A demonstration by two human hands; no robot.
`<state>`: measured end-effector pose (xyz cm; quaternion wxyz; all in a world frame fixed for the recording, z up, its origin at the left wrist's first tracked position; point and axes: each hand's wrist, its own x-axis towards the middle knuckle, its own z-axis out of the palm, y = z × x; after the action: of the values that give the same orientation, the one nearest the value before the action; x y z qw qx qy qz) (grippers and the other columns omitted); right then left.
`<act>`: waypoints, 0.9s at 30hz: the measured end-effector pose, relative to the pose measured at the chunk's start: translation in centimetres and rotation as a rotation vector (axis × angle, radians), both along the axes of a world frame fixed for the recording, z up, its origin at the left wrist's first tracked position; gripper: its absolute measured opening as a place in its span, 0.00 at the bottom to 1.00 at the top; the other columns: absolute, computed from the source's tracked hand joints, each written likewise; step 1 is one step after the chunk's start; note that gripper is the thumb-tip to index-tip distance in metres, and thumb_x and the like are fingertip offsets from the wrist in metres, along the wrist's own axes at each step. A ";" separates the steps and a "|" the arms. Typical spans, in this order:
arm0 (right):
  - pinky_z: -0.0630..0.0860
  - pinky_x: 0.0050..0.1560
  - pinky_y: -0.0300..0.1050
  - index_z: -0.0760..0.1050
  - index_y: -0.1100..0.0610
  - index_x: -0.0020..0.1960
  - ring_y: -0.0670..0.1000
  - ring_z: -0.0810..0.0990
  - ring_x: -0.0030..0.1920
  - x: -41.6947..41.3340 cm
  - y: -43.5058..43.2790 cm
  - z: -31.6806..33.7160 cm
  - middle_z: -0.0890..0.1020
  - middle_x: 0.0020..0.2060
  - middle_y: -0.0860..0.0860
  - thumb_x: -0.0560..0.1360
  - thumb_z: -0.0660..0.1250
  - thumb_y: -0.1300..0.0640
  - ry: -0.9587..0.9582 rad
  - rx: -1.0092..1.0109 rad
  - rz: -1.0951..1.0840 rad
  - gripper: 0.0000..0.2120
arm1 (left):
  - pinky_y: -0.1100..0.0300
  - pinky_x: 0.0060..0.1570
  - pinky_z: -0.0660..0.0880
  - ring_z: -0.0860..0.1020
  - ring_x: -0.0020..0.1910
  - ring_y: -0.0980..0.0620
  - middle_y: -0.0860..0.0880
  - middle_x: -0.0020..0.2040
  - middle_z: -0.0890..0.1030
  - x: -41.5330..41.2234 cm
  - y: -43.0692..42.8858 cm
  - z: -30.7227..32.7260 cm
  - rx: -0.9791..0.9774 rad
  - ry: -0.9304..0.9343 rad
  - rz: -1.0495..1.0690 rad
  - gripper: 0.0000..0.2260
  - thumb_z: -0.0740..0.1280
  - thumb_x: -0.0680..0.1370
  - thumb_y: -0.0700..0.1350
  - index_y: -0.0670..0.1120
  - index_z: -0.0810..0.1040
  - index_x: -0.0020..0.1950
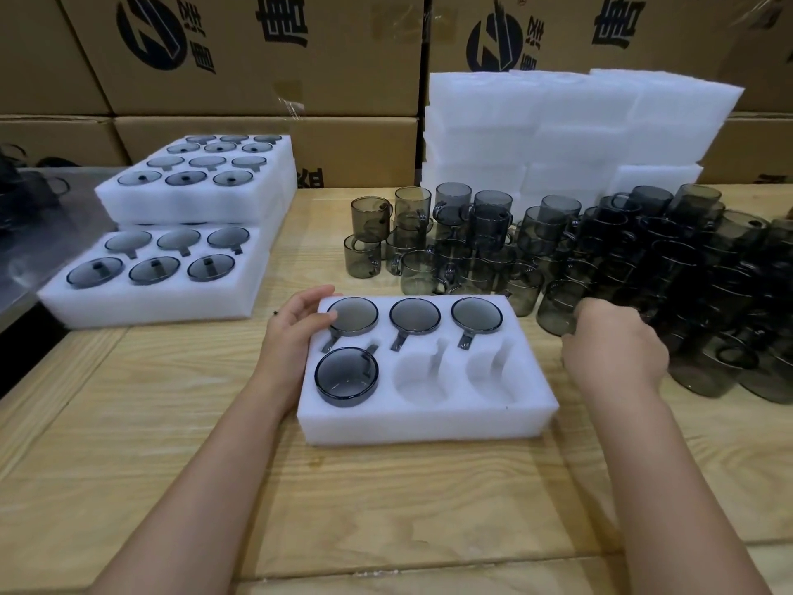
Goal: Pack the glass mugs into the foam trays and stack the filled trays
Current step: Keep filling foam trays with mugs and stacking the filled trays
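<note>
Of the left hand (296,328), the fingers (317,309) lie straight and relaxed across the far left corner of the tray (429,423), pressing on foam just beside the back-left mug; they grip nothing. Of the right hand (613,350), the fingers (596,315) curl down over the near edge of the loose mugs (643,259), beside one mug (555,313). Their tips are hidden behind the hand, so I cannot tell whether they have closed on glass.

The tray sits on the table (386,508) in front of the person. Four of its pockets are filled, and the front-middle (418,375) and front-right (489,371) pockets are empty.

The main risk, as I judge it, lies in the crowd of mugs. They stand packed together and some are stacked two high, with handles pointing every way. Lifting one out could catch a neighbour's handle and tip it, or knock glass against glass. A blind or partial grip on smooth glass could also slip on the way over.

At the tray, each pocket has a slot for the handle. A mug turned the wrong way would sit proud or tear the foam, and a tray stacked on it would rock. The left hand bears on one corner only, so a firm push into the far-right pocket might shift or tilt the light tray. The filled trays (171,294) at left lie offset, which could make the stack lean as more are added.
</note>
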<state>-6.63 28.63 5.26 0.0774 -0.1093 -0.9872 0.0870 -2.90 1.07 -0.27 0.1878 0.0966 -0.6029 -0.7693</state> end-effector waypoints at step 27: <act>0.69 0.36 0.30 0.79 0.54 0.41 0.36 0.72 0.32 5.5 -5.3 1.2 0.76 0.31 0.40 0.69 0.71 0.62 0.243 -0.461 0.985 0.04 | 0.65 0.60 0.70 0.76 0.62 0.58 0.54 0.58 0.82 2.6 2.7 4.8 -0.715 0.180 -0.372 0.18 0.67 0.70 0.55 0.51 0.79 0.58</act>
<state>-1.10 23.31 6.43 0.1152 0.3617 -0.8610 0.3385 -0.26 3.75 4.52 0.1194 -0.1532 -0.8206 -0.5374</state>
